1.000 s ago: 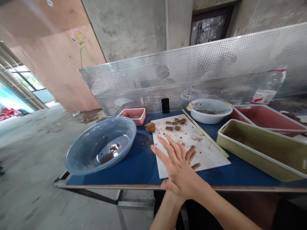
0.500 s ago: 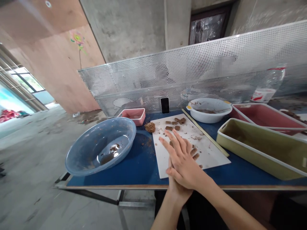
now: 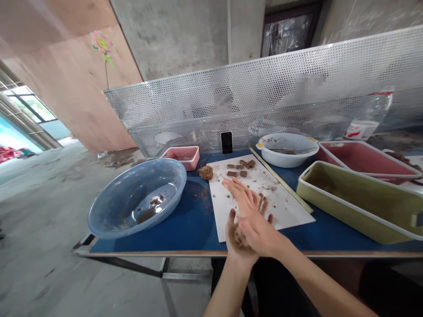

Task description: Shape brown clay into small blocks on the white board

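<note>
My left hand (image 3: 238,241) is palm up above the near part of a white sheet (image 3: 220,220), its palm and fingertips smeared with brown mud. Across it lies my right hand (image 3: 254,222), palm down, with fingers stretched out. The palms press together, and whatever may be between them is hidden. Beyond my fingers, several small brown clay blocks (image 3: 232,174) rest on the sheet's far part. A rough brown clay lump (image 3: 206,172) sits at the sheet's left edge. Crumbs are scattered over the paper.
A blue basin (image 3: 109,198) with some murky water stands left. Behind are a small pink tray (image 3: 191,164) and a phone (image 3: 227,143). A flat strip (image 3: 280,181), white bowl (image 3: 287,159), green planter (image 3: 333,207), red planter (image 3: 370,160) and plastic bottle (image 3: 368,116) are right.
My right hand has slid and tilted across my left palm, uncovering the left thumb and the muddy heel of that palm. The camera view has shifted slightly.
</note>
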Demonstrator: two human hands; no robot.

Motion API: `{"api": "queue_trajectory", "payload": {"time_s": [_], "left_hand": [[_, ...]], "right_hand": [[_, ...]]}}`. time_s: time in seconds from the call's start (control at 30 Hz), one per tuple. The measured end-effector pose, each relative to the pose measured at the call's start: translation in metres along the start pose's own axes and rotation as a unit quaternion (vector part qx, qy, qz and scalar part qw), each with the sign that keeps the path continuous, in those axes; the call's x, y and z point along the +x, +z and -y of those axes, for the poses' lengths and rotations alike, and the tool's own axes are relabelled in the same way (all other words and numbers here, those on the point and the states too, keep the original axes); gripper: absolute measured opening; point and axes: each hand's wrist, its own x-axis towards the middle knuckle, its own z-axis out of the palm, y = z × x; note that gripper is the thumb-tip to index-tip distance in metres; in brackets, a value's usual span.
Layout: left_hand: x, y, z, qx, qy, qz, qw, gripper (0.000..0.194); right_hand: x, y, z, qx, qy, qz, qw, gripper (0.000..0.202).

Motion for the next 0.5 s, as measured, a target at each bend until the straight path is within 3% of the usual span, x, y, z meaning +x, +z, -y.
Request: {"api": "queue_trajectory", "payload": {"time_s": [0.07,0.2,0.33,0.5], "left_hand": [[0.002,-0.021,-0.017,-0.038,-0.058,0.028,0.997,0.065],[0.007,-0.038,-0.035,-0.071,-0.066,-0.018,0.995,0.053],[0.008,-0.029,-0.038,-0.068,-0.079,-0.017,0.994,0.061],[0.005,-0.011,-0.038,-0.039,-0.068,0.028,0.997,0.07]], "right_hand": [[0.006,-0.008,-0.006,0.043,0.024,-0.021,0.999,0.078],[0.02,-0.023,-0.019,0.059,0.057,-0.002,0.997,0.069],[0.032,-0.02,-0.021,0.06,0.082,0.063,0.993,0.068],[0.036,0.002,-0.003,-0.032,0.102,0.132,0.985,0.062]]}}
